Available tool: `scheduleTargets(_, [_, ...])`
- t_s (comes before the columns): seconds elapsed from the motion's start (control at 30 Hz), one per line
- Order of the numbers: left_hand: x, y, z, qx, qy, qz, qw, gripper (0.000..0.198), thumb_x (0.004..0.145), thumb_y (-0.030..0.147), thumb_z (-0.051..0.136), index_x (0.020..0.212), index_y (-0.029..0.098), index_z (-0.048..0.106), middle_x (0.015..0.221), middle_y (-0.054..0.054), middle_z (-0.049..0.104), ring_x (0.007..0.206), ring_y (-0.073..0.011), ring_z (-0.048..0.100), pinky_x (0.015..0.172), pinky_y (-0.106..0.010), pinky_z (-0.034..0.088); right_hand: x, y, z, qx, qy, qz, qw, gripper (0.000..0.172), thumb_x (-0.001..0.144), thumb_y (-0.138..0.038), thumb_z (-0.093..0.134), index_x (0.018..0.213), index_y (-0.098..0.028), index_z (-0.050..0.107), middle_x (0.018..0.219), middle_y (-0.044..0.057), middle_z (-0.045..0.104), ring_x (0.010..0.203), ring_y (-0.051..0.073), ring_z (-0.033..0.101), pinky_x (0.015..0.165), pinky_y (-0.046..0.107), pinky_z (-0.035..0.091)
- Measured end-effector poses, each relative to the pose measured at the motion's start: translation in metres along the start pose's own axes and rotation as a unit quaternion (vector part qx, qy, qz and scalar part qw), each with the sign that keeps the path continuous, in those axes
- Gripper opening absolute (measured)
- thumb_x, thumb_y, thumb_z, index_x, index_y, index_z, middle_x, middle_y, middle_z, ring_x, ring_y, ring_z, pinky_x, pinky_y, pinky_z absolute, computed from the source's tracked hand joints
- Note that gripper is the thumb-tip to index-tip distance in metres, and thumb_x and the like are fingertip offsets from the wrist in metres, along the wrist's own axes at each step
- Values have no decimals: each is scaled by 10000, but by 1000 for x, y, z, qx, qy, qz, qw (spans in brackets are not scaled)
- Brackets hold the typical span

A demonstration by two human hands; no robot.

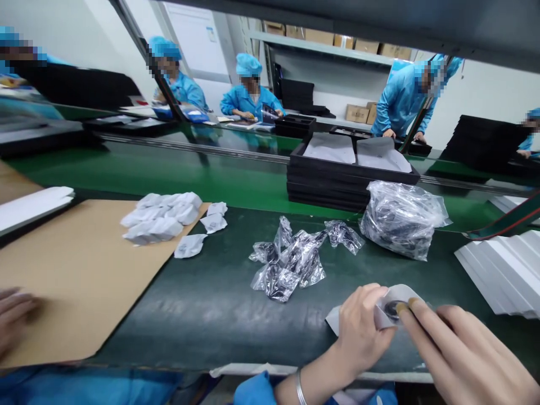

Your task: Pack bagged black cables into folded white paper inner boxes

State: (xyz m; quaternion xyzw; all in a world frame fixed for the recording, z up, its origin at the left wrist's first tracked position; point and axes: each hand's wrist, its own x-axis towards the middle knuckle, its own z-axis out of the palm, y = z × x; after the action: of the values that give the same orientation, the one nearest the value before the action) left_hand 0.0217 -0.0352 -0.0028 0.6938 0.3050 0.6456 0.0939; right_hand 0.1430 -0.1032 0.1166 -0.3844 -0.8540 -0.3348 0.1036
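Note:
My left hand, a bangle on its wrist, is closed round the edge of a small white pouch lying on the dark green mat. My right hand pinches the same pouch from the right, with thumb and forefinger on a dark round part at the pouch's mouth. Just beyond my hands lies a heap of small clear plastic bags with dark parts inside.
A big clear bag of parts sits by stacked black trays. Filled white pouches are piled on brown cardboard. Another person's hand rests at the far left. White sheets lie on the right. Co-workers in blue stand behind the green conveyor.

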Motion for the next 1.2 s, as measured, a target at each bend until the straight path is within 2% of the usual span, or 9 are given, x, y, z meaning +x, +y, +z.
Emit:
scheduleTargets(0.13, [2, 1, -1, 5, -29, -52, 998, 398, 850, 217, 569, 1237, 201, 478, 977, -69, 721, 813, -206, 712, 698, -306, 584, 17, 1, 7, -39, -10, -22, 999, 372, 825, -8, 377, 1088, -120, 615, 994, 125, 669, 853, 246, 577, 759, 386, 456])
scheduleTargets(0.23, [13, -3, -10, -29, -122, -134, 983, 377, 753, 232, 685, 1110, 221, 566, 936, -38, 724, 800, -206, 707, 708, -289, 563, 24, 10, 6, 32, 1, 16, 999, 388, 828, 14, 328, 1066, -143, 590, 902, 99, 656, 784, 216, 570, 705, 348, 467])
scheduleTargets(0.4, [36, -5, -27, -174, -272, -278, 905, 316, 635, 321, 805, 812, 222, 562, 645, 84, 588, 545, -95, 536, 548, -195, 436, 39, 18, -2, 153, -3, 29, 988, 254, 871, -14, 356, 988, -169, 520, 779, 39, 576, 659, 159, 501, 606, 288, 424])
scheduleTargets(0.47, [37, -3, -27, -189, -255, -310, 896, 302, 643, 302, 780, 781, 219, 525, 612, 94, 531, 525, -80, 478, 521, -183, 392, 45, 14, -3, 144, -12, 16, 989, 259, 828, 13, 361, 936, -177, 499, 772, 34, 568, 646, 155, 494, 607, 286, 409])
scheduleTargets(0.63, [23, -1, -20, -152, -170, -318, 920, 303, 650, 295, 762, 767, 224, 491, 637, 72, 535, 569, -103, 498, 552, -205, 394, 51, 6, 1, 161, -70, 31, 984, 297, 683, 29, 381, 849, -214, 422, 708, 4, 498, 592, 142, 488, 523, 257, 361])
scheduleTargets(0.8, [16, -5, -22, -242, -203, -312, 896, 362, 617, 329, 807, 844, 213, 551, 729, 49, 615, 630, -129, 568, 611, -228, 477, 55, -1, 9, 172, -111, 44, 978, 406, 536, 46, 374, 847, -205, 447, 693, -5, 507, 532, 134, 498, 446, 253, 348])
scheduleTargets(0.9, [17, -6, -28, -259, -208, -310, 891, 307, 687, 307, 755, 928, 206, 596, 879, -2, 674, 767, -171, 641, 704, -263, 524, 52, -8, 10, 181, -76, 55, 979, 407, 617, 50, 360, 915, -187, 505, 791, 36, 595, 643, 154, 585, 512, 255, 449])
scheduleTargets(1.03, [17, -4, -35, -278, -181, -349, 876, 342, 646, 315, 794, 891, 193, 589, 725, 28, 659, 620, -136, 601, 586, -224, 499, 33, -13, 11, 255, 32, 88, 962, 413, 837, 14, 392, 1184, -171, 518, 1067, 67, 659, 979, 146, 610, 800, 238, 524])
scheduleTargets(1.2, [16, 1, -33, -217, -228, -278, 908, 262, 661, 286, 728, 872, 210, 592, 694, 37, 632, 570, -125, 577, 588, -224, 492, 14, -25, 27, 178, 109, 141, 968, 215, 879, -57, 475, 938, -193, 632, 1000, 68, 677, 1024, 209, 592, 830, 371, 445])
